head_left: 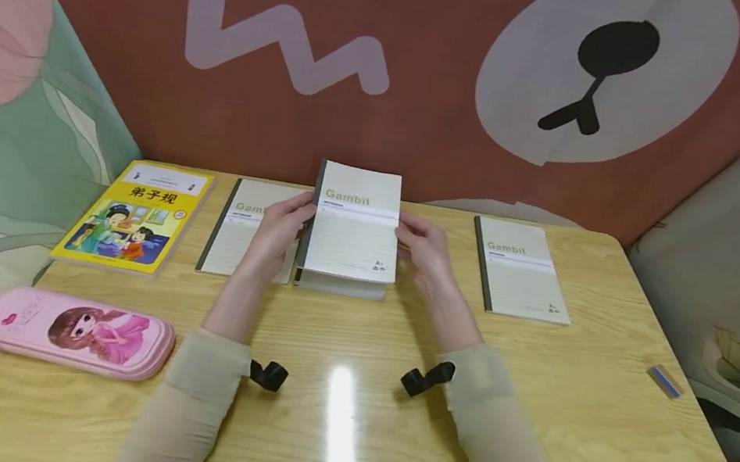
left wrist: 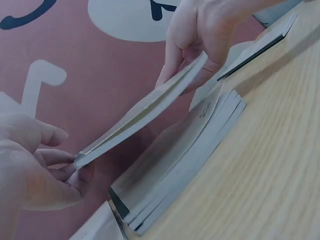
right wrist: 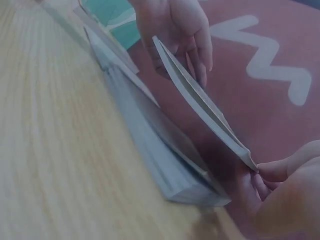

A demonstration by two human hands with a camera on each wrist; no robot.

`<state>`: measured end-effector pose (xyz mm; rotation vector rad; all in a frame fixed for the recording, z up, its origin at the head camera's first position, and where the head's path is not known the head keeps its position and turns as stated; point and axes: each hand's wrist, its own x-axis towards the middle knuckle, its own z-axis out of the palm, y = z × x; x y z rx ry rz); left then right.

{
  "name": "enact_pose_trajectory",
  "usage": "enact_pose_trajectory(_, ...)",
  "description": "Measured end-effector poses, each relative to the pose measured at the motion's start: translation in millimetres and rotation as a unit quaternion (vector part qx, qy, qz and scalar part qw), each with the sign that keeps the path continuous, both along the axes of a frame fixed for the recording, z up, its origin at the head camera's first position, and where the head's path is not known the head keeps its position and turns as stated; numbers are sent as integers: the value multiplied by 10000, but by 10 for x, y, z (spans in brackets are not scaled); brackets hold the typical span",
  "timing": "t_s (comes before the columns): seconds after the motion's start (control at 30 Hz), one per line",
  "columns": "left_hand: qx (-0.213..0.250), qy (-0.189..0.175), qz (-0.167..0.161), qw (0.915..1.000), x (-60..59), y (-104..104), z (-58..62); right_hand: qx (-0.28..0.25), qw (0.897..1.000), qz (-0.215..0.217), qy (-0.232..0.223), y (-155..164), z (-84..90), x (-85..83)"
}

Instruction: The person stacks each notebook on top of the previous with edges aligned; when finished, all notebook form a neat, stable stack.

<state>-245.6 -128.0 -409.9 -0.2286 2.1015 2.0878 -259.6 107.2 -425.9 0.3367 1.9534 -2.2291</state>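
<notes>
A red-brown backdrop [head_left: 150, 74] with a pale bear's muzzle printed on it closes off the far side, with patterned cloth hanging at both flanks. Before it stands a glossy wooden table [head_left: 529, 411], a lamp's glare on its near middle. Along its far edge lie a yellow children's book [head_left: 134, 216], a Gambit notebook [head_left: 235, 232] beside it, a small stack of notebooks [head_left: 341, 284] in the middle, and another Gambit notebook [head_left: 521, 270] to the right. A pink pencil case [head_left: 79, 332] sits near left; a small eraser [head_left: 664, 381] far right. The left hand [head_left: 281, 226] and right hand [head_left: 426, 248] each pinch a side edge of the raised notebook [head_left: 355, 223], tilted just above the stack.
</notes>
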Motion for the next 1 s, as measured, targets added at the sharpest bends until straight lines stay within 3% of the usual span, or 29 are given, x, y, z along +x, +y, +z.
enact_pose_trajectory(0.17, -102, 61, -127, 9998, 1, 33, -71, 272, 9996, -70, -53, 37, -65, 11)
enact_pose_trajectory(0.5, -310, 106, 26, 9995, -19, 16, -157, 711, 9974, 121, 51, 32, -117, -13)
enact_pose_trajectory(1.0, -639, 61, -39, 9979, -25, 16, -194, 944, 9947, 392, 56, 25, -213, -39)
